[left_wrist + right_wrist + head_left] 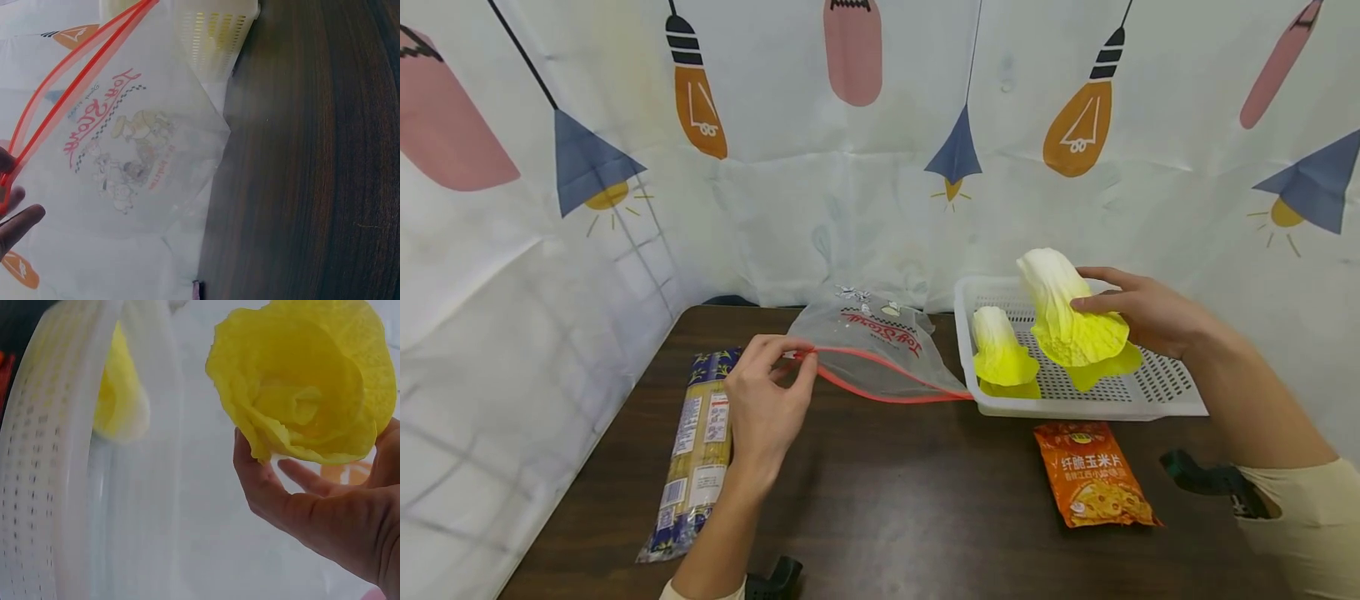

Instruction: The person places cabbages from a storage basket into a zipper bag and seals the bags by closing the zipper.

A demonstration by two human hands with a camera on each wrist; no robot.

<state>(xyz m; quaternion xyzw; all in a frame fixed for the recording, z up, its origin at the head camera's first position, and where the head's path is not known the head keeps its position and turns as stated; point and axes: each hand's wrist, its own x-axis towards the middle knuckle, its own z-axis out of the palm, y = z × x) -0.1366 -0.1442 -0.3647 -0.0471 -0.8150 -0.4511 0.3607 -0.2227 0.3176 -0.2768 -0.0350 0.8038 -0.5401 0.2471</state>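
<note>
Filling the background, a pale cloth [865,217] printed with bulbs and hanging lamps rises behind a dark brown table [910,500]. On the table's far right side sits a white perforated basket [1075,408]. Just left of it lies a clear zip bag [880,321] with red lettering, its red edges parted along the mouth, their right end at the basket's near left corner. Farther left, a long noodle packet [700,450] in blue-ended wrapping lies partly covered by the left hand [771,396], whose thumb and fingertips pinch the left end of the bag's red edge. Above the basket, the larger cabbage [1067,308] is grasped by the right hand [1150,312], thumb and fingers curving round it; its white base points up, its yellow leaves slant down, and the right wrist view looks into the ruffled leaf end. Near the basket's front, an orange snack packet [1093,475] lies flat. Smallest, another cabbage [996,350] rests inside the basket's left end, white base up.
</note>
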